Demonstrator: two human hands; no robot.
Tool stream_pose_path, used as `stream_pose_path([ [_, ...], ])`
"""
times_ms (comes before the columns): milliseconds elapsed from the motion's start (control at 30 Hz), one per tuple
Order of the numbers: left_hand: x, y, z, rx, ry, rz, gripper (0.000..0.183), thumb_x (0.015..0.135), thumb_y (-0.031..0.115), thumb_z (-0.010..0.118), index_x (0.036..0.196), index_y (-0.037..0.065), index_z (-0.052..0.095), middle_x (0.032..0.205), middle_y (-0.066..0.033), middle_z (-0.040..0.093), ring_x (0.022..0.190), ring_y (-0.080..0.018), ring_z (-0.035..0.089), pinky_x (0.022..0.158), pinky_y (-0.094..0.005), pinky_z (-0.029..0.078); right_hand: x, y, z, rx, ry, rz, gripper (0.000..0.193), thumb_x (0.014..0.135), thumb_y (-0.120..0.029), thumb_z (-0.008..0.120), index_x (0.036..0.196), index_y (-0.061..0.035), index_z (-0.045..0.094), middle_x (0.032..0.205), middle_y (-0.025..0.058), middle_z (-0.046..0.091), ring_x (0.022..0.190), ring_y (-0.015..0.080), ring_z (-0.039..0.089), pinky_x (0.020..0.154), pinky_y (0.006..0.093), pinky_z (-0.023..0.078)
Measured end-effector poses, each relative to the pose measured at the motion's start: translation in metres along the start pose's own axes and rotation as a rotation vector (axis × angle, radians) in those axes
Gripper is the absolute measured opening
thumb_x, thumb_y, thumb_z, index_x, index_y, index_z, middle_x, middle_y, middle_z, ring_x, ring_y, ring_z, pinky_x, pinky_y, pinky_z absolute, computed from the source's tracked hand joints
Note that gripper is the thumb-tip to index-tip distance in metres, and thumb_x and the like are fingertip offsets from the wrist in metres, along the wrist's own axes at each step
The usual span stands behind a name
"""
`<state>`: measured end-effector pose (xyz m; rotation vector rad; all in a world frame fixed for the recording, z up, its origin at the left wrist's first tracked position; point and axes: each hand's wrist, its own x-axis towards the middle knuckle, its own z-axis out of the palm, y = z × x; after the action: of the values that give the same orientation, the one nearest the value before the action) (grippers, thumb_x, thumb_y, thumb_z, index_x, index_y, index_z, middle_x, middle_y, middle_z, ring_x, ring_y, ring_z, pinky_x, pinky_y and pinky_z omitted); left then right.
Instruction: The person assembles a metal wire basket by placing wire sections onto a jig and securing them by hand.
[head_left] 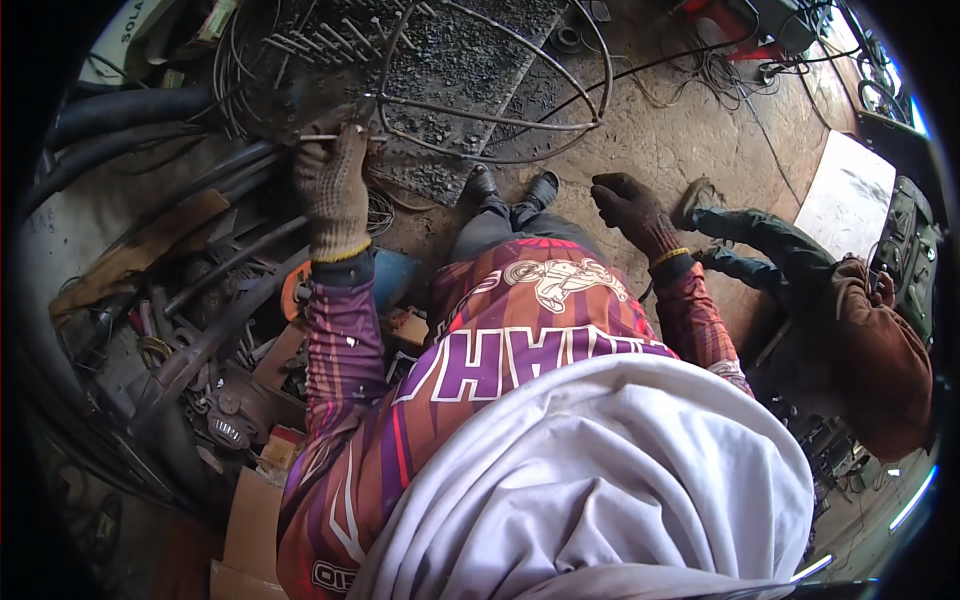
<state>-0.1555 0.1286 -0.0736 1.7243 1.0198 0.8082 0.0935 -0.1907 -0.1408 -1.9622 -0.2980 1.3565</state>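
Observation:
My left hand, in a dirty knit glove, is closed at the near edge of a dark metal plate. A short, thin, pale rod crosses its fingertips. Just beyond it is a frame of bent metal rod, with rounded loops, over the plate; whether the glove touches the frame cannot be made out. My right hand, in a darker glove, hangs over the floor to the right of my shoes, its fingers curled in and nothing showing in them.
Several short metal rods lie on the grit-covered plate. Pipes and scrap metal crowd my left side. Cables trail over the floor at far right. A crouching person in a brown jacket is close on my right, beside a white sheet.

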Motion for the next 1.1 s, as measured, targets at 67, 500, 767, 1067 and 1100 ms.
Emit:
stream_pose_path([
  [67,0.001,0.002,0.008,-0.021,0.028,-0.022,0.027,0.099,0.019,0.071,0.117,0.0,0.069,0.111,-0.0078,0.068,0.093,-0.0136,0.068,0.081,-0.0304,0.058,0.004,-0.003,0.002,-0.035,0.016,0.008,0.04,0.103,-0.03,0.068,0.129,0.0,0.068,0.1,0.0053,0.073,0.079,0.0115,0.065,0.073,0.0293,0.055],
  [500,-0.007,-0.01,0.018,-0.21,0.132,0.276,0.005,0.098,0.012,0.071,0.101,0.009,0.069,0.088,-0.0024,0.072,0.078,-0.0109,0.069,0.07,-0.027,0.057,0.038,-0.065,0.135,-0.869,-0.632,-0.7,0.025,0.102,-0.019,0.059,0.119,-0.0057,0.071,0.13,0.0147,0.068,0.116,0.0284,0.068,0.095,0.0363,0.057],
  [767,-0.086,-0.028,-0.01,-0.315,0.22,0.202,0.011,0.094,0.016,0.073,0.095,0.008,0.065,0.089,-0.0103,0.069,0.075,-0.027,0.069,0.068,-0.0388,0.057,0.113,0.003,0.23,-1.132,-0.852,-0.534,0.027,0.097,-0.02,0.068,0.121,-0.0075,0.071,0.107,0.008,0.074,0.094,0.0199,0.068,0.083,0.0362,0.057],
  [1067,-0.212,-0.257,-0.027,0.303,0.257,-0.185,0.015,0.097,0.016,0.067,0.107,0.005,0.066,0.102,-0.0162,0.068,0.087,-0.0328,0.069,0.075,-0.0444,0.057,0.25,0.094,0.32,-1.934,-1.01,-0.464,0.025,0.089,-0.022,0.07,0.11,-0.0117,0.076,0.102,0.0135,0.075,0.099,0.0337,0.073,0.085,0.0475,0.058],
  [1100,-0.223,-0.273,-0.023,0.533,0.241,-0.131,0.016,0.096,0.015,0.067,0.107,0.005,0.066,0.101,-0.0162,0.068,0.085,-0.0329,0.069,0.074,-0.0446,0.057,0.272,0.11,0.327,-1.95,-1.027,-0.462,0.025,0.089,-0.022,0.07,0.11,-0.0117,0.076,0.102,0.0135,0.075,0.099,0.0337,0.073,0.085,0.0475,0.058],
])
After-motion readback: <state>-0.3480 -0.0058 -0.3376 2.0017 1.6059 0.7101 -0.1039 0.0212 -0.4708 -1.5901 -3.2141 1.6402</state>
